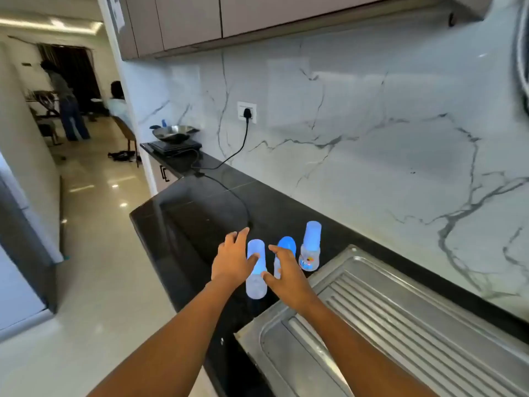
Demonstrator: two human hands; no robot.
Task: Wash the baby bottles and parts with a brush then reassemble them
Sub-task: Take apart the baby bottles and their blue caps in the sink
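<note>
The left hand [233, 259] and right hand [286, 272] are flanking the nearest baby bottle [256, 282], which is standing on the tabletop [200, 213]. Their fingers are spread, gripping nothing. Wrapping its body low is probably safest, sparing the blue-capped bottle [286, 246] at one o'clock.

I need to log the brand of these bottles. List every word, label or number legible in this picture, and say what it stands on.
Bottle nearest the wall, coloured print low on its body: too blurred to read.
Sheet of paper on the panel at upper left: too small and blurred to read.
Nearest bottle, middle bottle, wall socket: no lettering visible.
Nothing can be quoted.
</note>
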